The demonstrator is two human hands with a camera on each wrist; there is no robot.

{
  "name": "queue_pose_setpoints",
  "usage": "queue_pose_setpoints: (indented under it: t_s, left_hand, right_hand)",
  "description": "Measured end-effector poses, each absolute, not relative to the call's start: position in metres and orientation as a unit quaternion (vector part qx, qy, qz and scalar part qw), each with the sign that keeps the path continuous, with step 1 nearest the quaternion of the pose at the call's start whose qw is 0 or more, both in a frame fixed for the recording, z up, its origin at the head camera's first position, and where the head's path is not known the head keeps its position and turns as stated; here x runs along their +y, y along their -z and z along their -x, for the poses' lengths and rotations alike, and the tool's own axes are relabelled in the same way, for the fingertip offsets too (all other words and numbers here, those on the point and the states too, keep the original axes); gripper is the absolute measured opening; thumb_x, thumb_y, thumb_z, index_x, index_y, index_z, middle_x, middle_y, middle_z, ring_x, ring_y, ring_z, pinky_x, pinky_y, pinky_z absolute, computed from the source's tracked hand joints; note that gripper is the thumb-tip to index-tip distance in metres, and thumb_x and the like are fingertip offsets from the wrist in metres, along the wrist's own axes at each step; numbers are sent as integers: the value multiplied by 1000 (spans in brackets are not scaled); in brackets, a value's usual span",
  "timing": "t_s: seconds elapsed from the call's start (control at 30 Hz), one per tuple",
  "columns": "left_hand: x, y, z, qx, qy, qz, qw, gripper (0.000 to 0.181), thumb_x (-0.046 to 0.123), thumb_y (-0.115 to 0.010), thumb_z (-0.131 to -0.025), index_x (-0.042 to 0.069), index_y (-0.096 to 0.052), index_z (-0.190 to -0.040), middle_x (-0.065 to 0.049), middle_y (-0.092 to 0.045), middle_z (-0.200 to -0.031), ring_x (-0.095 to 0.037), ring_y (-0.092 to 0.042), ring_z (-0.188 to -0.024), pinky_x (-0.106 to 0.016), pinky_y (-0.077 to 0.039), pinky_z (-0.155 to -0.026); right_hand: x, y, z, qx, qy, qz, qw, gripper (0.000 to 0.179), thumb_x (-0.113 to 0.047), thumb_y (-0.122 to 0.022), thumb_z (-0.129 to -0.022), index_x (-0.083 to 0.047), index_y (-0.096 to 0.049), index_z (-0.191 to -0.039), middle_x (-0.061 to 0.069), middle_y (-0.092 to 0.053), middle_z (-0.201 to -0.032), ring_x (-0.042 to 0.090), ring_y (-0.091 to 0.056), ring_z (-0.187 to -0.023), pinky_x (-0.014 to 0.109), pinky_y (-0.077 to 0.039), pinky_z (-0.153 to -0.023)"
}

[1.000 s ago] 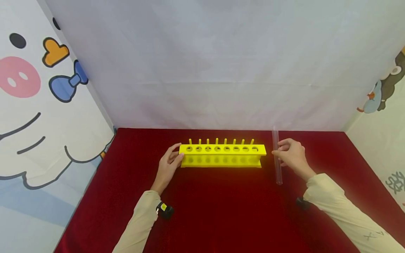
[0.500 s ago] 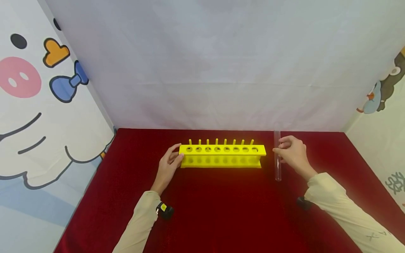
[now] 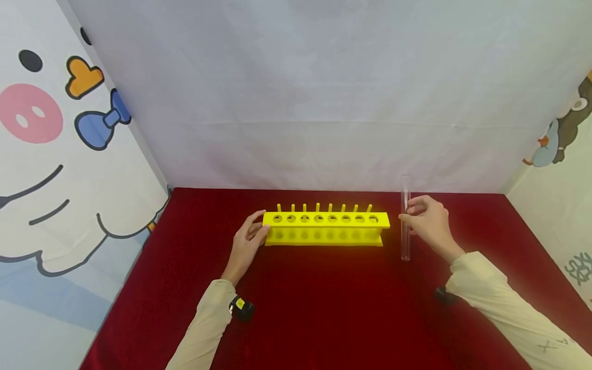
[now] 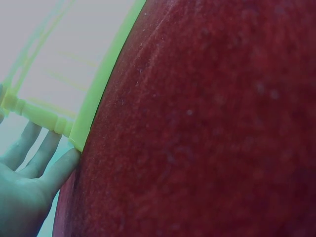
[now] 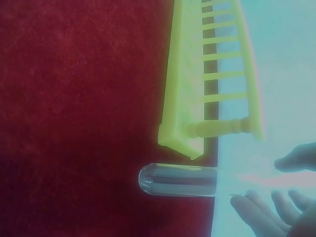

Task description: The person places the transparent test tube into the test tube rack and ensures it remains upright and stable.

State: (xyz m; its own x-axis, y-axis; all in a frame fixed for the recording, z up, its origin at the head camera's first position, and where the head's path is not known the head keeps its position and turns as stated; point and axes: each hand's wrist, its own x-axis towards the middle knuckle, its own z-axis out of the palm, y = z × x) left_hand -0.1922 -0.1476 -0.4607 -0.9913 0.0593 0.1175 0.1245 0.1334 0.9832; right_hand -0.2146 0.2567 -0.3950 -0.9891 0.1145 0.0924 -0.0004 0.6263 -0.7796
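Observation:
A yellow test tube rack (image 3: 324, 235) stands on the red cloth, with a row of round holes on top and pegs along its back. My left hand (image 3: 245, 244) holds the rack's left end, thumb in front and fingers at the side. In the left wrist view the fingers (image 4: 48, 148) lie against the rack's end post (image 4: 44, 118). Just right of the rack, my right hand (image 3: 430, 223) pinches a clear glass test tube (image 3: 405, 241) between thumb and fingers. The tube is upright, rounded end down, apart from the rack. In the right wrist view its rounded bottom (image 5: 173, 180) shows beside the rack's foot.
Red cloth (image 3: 324, 308) covers the table up to a pale backdrop (image 3: 324, 103) at its back edge. Side walls with cartoon prints (image 3: 32, 113) stand left and right. Dark wrist devices (image 3: 242, 308) sit below both hands.
The right hand has raised the test tube slightly and brought it from a slight tilt to upright. The left hand and the rack have kept their place.

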Motion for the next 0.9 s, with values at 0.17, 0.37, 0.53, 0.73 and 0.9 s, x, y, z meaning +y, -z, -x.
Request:
queue_pose_setpoints:
  t_s: [0.17,0.37,0.53,0.73,0.9]
  left_hand:
    - [-146,457,191,-752,655,60,24,46,20,-56,-97,16,-43,-141,-22,-57,-124,-41,-56,-111,-54,-44,-91]
    - [-147,458,190,-753,655,62,24,45,21,-57,-96,18,-44,-140,-22,-57,-123,-40,-56,-111,-53,-45,-91]
    - [-150,470,197,-749,659,63,24,46,23,-58,-96,21,-44,-140,-20,-57,-124,-39,-56,-111,-52,-46,-91]
    - [-153,488,205,-750,658,60,33,46,33,-59,-94,31,-45,-138,-15,-58,-124,-33,-58,-110,-48,-47,-91]
    - [-152,490,205,-756,651,59,45,45,38,-60,-93,34,-47,-136,-12,-60,-121,-28,-60,-107,-45,-49,-88]
  right_hand:
    - [256,394,214,-898,-432,29,72,37,-14,-70,-86,4,-55,-115,21,-60,-99,29,-63,-76,33,-56,-60]
    - [256,393,213,-897,-434,30,74,37,-15,-69,-86,3,-54,-115,20,-60,-100,32,-62,-82,36,-56,-62]
    - [256,391,212,-896,-435,29,81,37,-16,-69,-87,2,-54,-115,19,-59,-99,32,-62,-82,35,-56,-62]
    - [255,387,211,-895,-435,22,93,35,-15,-70,-86,2,-55,-113,18,-59,-97,26,-62,-77,25,-54,-57]
    - [253,384,210,-893,-439,17,99,35,-14,-70,-85,2,-55,-112,18,-59,-95,16,-62,-72,23,-54,-57]
